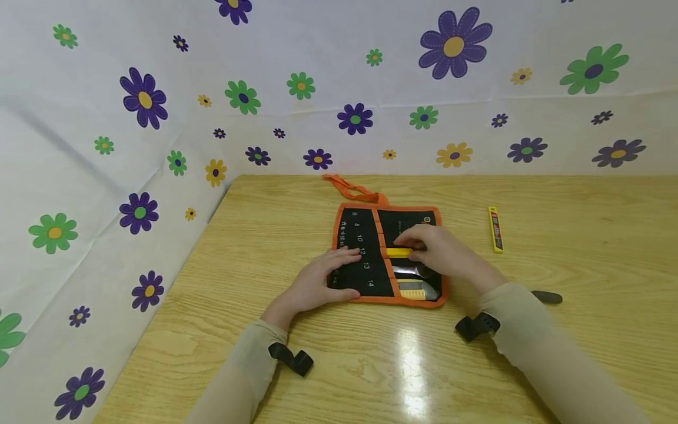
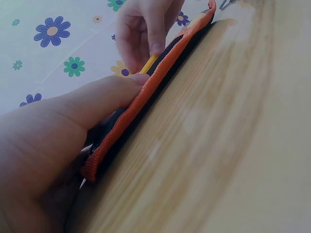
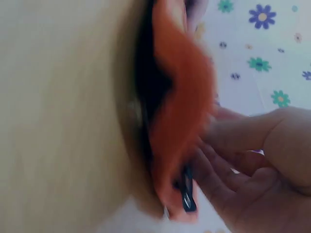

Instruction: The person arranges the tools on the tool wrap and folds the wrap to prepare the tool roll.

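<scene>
A black tool roll (image 1: 365, 268) with orange trim lies unfolded on the table, its pockets marked with numbers. My left hand (image 1: 323, 277) rests on its left side, fingers fairly straight, with the thumb (image 2: 114, 94) by the near edge in the left wrist view. My right hand (image 1: 442, 250) pinches a yellow tool (image 1: 398, 252) that sticks out of a middle pocket; its far end is hidden by the fingers. Below it, a metal wrench (image 1: 406, 271) and a yellow-and-grey utility knife (image 1: 415, 290) sit in neighbouring pockets.
A slim yellow case with dark print (image 1: 495, 229) lies right of the roll. A dark handle (image 1: 547, 297) pokes out beyond the right sleeve. The orange tie strap (image 1: 355, 189) trails behind the roll, and a flower-printed sheet (image 1: 318, 59) stands at the back and left.
</scene>
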Available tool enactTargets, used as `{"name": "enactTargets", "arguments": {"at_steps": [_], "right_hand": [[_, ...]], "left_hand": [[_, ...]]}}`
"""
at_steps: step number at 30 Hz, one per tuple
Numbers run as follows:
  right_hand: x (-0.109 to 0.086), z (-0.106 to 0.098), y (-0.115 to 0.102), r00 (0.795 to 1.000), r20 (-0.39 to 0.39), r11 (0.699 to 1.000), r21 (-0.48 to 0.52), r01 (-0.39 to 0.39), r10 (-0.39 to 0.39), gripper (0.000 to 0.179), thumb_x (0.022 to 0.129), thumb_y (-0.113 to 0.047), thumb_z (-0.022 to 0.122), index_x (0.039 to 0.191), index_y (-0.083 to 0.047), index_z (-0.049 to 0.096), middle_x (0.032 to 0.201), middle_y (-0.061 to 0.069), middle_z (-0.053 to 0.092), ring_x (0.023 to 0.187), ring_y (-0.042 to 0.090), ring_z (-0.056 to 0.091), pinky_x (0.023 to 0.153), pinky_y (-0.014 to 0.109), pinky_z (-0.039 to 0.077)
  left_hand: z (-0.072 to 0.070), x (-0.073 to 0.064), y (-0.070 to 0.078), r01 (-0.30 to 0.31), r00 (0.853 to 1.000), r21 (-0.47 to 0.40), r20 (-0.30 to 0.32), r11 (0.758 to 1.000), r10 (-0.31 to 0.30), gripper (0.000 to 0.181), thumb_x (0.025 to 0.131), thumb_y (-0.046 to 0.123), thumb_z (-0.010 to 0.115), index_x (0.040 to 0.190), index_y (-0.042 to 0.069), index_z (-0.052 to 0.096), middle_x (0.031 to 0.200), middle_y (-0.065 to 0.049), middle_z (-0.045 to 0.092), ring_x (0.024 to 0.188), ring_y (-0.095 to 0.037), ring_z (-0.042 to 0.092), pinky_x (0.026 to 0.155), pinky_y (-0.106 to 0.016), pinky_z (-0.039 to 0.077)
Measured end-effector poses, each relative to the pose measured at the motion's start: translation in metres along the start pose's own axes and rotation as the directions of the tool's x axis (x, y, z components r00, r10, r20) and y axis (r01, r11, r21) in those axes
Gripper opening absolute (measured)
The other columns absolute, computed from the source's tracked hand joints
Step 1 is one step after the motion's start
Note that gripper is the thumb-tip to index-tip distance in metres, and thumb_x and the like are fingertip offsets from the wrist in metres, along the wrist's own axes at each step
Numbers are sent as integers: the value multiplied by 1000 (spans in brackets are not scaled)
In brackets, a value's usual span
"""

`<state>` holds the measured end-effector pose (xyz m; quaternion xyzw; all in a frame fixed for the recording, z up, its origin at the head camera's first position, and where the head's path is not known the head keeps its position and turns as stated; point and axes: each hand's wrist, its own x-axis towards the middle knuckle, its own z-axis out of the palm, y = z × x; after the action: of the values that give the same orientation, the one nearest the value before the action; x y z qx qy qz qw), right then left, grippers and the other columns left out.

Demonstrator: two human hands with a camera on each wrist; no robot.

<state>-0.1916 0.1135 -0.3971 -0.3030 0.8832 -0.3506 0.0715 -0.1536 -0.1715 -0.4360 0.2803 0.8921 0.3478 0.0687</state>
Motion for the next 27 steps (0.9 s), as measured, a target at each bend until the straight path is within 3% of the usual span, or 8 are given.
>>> {"name": "enactTargets", "arguments": {"at_steps": [6,10,21,27], "right_hand": [[-4,-15,5,994,40,995,11,-98,97,6,89,-3,66,94,-3,69,87,3,67,74,16,60,67,33,51],[-4,-15,4,993,46,993,32,-114,113,5,89,-4,67,93,-2,69,85,4,68,69,14,61,64,31,52],[-2,-6,0,995,-29,995,-34,-91,90,7,87,-2,67,93,-2,72,83,4,68,72,15,62,66,32,53],[-5,-15,4,996,15,996,-9,-88,88,14,89,-2,65,102,1,70,91,7,69,82,21,65,72,36,55]], "left_hand": [[0,0,0,1,1000,0,-2,1000,-1,69,80,40,77,141,23,50,148,11,38,140,-11,25,111,-47,23],[0,0,0,0,1000,3,-2,1000,0,68,80,39,77,141,22,50,148,10,38,140,-11,25,111,-47,23],[1,0,0,2,1000,-4,1,1000,-2,70,80,42,76,142,24,48,149,13,37,140,-10,24,111,-47,23],[1,0,-1,5,1000,-9,5,1000,-5,69,81,42,75,142,25,48,149,13,36,140,-10,24,112,-47,22]]}}
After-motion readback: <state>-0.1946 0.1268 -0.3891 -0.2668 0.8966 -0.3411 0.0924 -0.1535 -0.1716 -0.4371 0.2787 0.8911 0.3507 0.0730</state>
